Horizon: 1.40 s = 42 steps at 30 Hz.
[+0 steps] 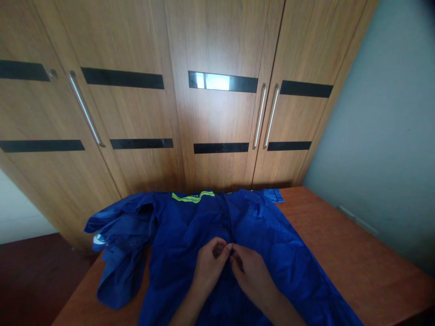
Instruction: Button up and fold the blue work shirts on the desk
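Observation:
A blue jacket [180, 235] with a yellow-green and grey stripe across its upper part lies spread on the table, its front opening running down the middle. Both hands meet at that opening. My left hand [212, 258] is closed in a pinch on the jacket's front edge. Right beside it, my right hand [249, 267] pinches the same edge, fingertips touching those of the left. Whatever small part of the edge sits between the fingers is hidden.
The brown wooden table [326, 226] extends to the right. Another blue garment [124, 258] hangs over its left edge. Behind stands a wooden wardrobe [217, 117] with metal handles, and a pale wall [380, 136] rises at the right.

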Available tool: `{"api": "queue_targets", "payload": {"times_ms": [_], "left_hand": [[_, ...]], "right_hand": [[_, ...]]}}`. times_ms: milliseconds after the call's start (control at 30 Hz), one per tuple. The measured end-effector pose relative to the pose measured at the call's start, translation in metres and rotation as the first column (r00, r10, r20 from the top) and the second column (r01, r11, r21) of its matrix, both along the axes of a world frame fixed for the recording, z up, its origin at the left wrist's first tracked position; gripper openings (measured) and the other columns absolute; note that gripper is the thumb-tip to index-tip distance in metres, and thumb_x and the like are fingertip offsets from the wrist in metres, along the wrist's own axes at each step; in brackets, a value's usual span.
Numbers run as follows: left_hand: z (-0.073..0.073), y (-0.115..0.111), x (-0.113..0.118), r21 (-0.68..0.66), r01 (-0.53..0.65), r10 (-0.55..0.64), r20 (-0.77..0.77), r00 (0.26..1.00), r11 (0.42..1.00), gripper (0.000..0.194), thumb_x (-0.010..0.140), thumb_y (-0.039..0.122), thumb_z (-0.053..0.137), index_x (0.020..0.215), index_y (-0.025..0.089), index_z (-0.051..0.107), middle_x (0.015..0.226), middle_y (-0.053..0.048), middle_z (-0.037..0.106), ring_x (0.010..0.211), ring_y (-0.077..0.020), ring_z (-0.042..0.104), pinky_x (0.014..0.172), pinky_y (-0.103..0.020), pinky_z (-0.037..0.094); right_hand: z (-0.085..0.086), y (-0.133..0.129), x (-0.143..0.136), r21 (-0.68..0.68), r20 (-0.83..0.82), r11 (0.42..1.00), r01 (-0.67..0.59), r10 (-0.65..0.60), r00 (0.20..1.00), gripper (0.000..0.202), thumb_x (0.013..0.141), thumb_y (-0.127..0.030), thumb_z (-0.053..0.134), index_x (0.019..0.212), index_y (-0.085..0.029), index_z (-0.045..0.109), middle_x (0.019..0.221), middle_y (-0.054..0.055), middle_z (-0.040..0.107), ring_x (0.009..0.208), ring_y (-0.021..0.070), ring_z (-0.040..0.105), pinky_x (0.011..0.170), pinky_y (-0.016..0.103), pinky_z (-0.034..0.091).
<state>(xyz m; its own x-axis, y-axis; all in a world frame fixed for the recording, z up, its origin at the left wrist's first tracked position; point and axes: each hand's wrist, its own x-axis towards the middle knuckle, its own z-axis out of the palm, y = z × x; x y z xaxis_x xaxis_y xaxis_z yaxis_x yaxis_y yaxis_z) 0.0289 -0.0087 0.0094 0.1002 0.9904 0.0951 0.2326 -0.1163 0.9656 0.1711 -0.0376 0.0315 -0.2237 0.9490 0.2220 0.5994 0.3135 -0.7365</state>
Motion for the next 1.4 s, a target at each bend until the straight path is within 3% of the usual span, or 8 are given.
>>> {"api": "queue_targets", "payload": {"times_ms": [267,533,767,967,1033,1133,1267,1400], "left_hand": [[-0.004,0.003,-0.001,-0.006,-0.034,0.034,0.029,0.999,0.999,0.016,0.077,0.031,0.055,0.075,0.017,0.061,0.067,0.000,0.064,0.065,-0.0161,0.061,0.060,-0.023,0.044],[0.001,-0.002,0.003,0.079,-0.033,0.035,-0.030,0.999,0.996,0.008,0.075,0.023,0.053,0.073,0.018,0.059,0.067,0.000,0.063,0.065,-0.0158,0.062,0.060,-0.023,0.045],[0.003,-0.004,0.004,0.168,-0.010,0.038,-0.167,0.985,0.986,0.009,0.078,0.021,0.051,0.076,0.019,0.060,0.068,0.000,0.064,0.063,-0.0145,0.061,0.059,-0.022,0.043],[0.004,-0.010,0.003,0.308,0.005,0.125,-0.402,0.907,0.951,0.013,0.082,0.017,0.046,0.079,0.020,0.058,0.072,-0.001,0.063,0.067,-0.0152,0.060,0.064,-0.024,0.042],[0.004,-0.010,0.003,0.284,0.043,0.095,-0.454,0.886,0.958,0.013,0.082,0.017,0.045,0.078,0.021,0.057,0.072,-0.001,0.063,0.068,-0.0155,0.060,0.064,-0.024,0.040],[0.002,-0.009,0.002,0.190,0.104,0.007,-0.506,0.863,0.976,0.014,0.081,0.016,0.046,0.076,0.022,0.057,0.070,0.000,0.063,0.066,-0.0150,0.059,0.060,-0.023,0.038],[-0.001,-0.008,0.001,0.100,0.168,-0.090,-0.532,0.842,0.981,0.014,0.080,0.014,0.046,0.072,0.022,0.055,0.068,0.001,0.064,0.064,-0.0142,0.060,0.058,-0.021,0.036],[-0.003,-0.011,-0.003,0.055,0.176,-0.114,-0.573,0.812,0.983,0.016,0.079,0.014,0.045,0.070,0.021,0.055,0.067,0.000,0.065,0.064,-0.0152,0.062,0.058,-0.022,0.035]], "right_hand": [[-0.007,0.006,0.005,0.040,0.119,0.995,0.095,-0.099,0.988,0.032,0.085,-0.019,0.047,0.111,-0.020,0.066,0.097,0.005,0.071,0.088,0.0185,0.065,0.082,0.027,0.044],[0.007,0.018,0.009,0.166,0.240,0.981,0.101,-0.140,0.961,0.019,0.086,-0.024,0.050,0.076,-0.023,0.066,0.075,0.002,0.066,0.075,0.0174,0.060,0.068,0.026,0.037],[0.000,0.035,0.012,-0.100,-0.137,0.986,0.132,-0.145,0.980,0.024,0.080,-0.032,0.053,0.061,-0.019,0.060,0.057,-0.001,0.057,0.057,0.0131,0.052,0.055,0.024,0.033],[-0.012,0.038,0.019,-0.413,-0.471,0.905,-0.103,-0.115,0.875,0.026,0.075,-0.041,0.057,0.063,-0.018,0.055,0.055,-0.005,0.050,0.051,0.0094,0.044,0.051,0.021,0.031],[-0.016,0.039,0.023,-0.434,-0.439,0.892,-0.126,-0.087,0.894,0.026,0.075,-0.041,0.056,0.064,-0.018,0.056,0.055,-0.004,0.050,0.051,0.0099,0.045,0.052,0.022,0.032],[-0.020,0.045,0.025,-0.282,-0.197,0.959,0.026,-0.085,0.977,0.025,0.079,-0.037,0.052,0.063,-0.018,0.057,0.057,-0.001,0.055,0.057,0.0133,0.052,0.057,0.024,0.036],[-0.026,0.063,0.015,0.004,0.088,0.975,0.221,-0.221,0.971,0.030,0.079,-0.027,0.054,0.107,-0.018,0.059,0.089,0.005,0.065,0.078,0.0169,0.060,0.071,0.026,0.042],[-0.029,0.087,0.001,-0.004,0.111,0.983,0.184,-0.182,0.977,0.048,0.077,-0.021,0.056,0.125,-0.021,0.049,0.083,0.002,0.067,0.079,0.0177,0.064,0.069,0.025,0.042]]}}
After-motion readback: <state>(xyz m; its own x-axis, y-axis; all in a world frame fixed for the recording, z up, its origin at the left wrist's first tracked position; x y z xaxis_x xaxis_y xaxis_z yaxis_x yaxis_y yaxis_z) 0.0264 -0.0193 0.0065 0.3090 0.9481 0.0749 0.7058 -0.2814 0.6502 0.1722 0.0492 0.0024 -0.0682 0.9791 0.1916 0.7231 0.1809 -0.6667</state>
